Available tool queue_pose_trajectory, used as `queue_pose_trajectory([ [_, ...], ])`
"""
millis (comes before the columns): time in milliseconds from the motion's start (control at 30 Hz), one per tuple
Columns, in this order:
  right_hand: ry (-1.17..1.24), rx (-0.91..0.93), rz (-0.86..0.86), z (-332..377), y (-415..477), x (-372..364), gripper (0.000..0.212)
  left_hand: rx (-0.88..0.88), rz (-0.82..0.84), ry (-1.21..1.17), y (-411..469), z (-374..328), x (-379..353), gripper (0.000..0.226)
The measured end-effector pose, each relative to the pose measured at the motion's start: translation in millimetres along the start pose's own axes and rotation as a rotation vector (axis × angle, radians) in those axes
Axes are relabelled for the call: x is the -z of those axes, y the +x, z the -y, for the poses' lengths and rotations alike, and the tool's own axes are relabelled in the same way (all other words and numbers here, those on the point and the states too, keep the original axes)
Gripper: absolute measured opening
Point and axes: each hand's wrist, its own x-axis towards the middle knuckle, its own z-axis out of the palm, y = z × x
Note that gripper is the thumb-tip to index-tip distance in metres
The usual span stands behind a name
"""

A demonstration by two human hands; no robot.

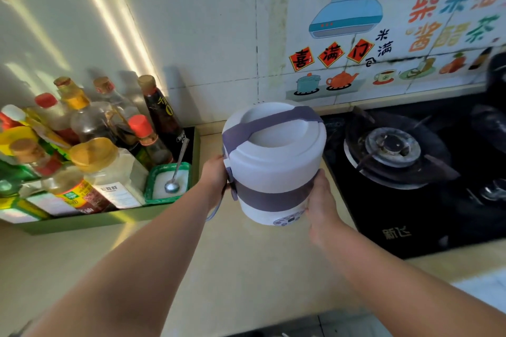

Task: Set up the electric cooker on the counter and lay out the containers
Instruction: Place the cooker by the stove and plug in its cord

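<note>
Kitchen counter (246, 268) seen from above, left to right. At far left a green tray (90, 223) holds crowded sauce bottles (90, 128) and a small green dish of white grains (168, 183) with a metal spoon (175, 172) resting in it. Just right of the tray, the left hand (216, 178) presses against the left side of the electric cooker (273, 164), fingers wrapped out of sight behind the body; a pale cord (215, 210) hangs below this hand. The cooker, white with a purple band and a purple handle folded across its closed lid, is tilted slightly, control panel facing the person; whether its base touches the counter cannot be told. The right hand (321, 200) clasps the lower right side, thumb by the panel. At right lies a black gas hob (405, 172), its edge close to the cooker. No separate containers are visible. The step in hand appears to be setting the cooker down: it should be levelled, lowered onto bare counter between tray and hob, kept clear of the burner, with the cord left free rather than trapped beneath the base
</note>
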Motion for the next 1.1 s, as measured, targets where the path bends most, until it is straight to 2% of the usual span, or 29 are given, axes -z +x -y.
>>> queue_pose_trajectory([
  [167, -0.091, 0.017, 0.082, 15, 7, 11, 0.049, -0.006, -0.132, -0.008, -23, 11, -1, 0.02],
  [267, -0.109, 0.018, 0.124, 20, 12, 19, 0.04, 0.006, -0.223, -0.001, -42, 18, -4, 0.015],
  [333, -0.123, 0.02, 0.141, 24, 14, 22, 0.034, 0.021, -0.264, -0.023, -54, 21, -7, 0.015],
  [467, -0.118, -0.076, 0.18, 42, 17, 23, 0.048, 0.031, -0.351, -0.028, -78, 33, -18, 0.021],
  [700, -0.022, -0.036, 0.346, 81, 18, 19, 0.035, 0.055, -0.51, -0.141, -103, 58, -46, 0.023],
  [833, 0.061, -0.055, 0.418, 81, 14, 26, 0.036, 0.064, -0.466, -0.179, -112, 59, -49, 0.024],
  [933, 0.07, -0.059, 0.375, 77, 9, 31, 0.032, 0.057, -0.366, -0.164, -123, 62, -44, 0.017],
  [1000, -0.007, -0.034, 0.313, 72, 6, 37, 0.033, 0.042, -0.318, -0.113, -131, 66, -40, 0.017],
  [1100, -0.281, 0.028, 0.21, 56, 3, 49, 0.027, -0.015, -0.28, 0.004, -141, 71, -37, 0.017],
])
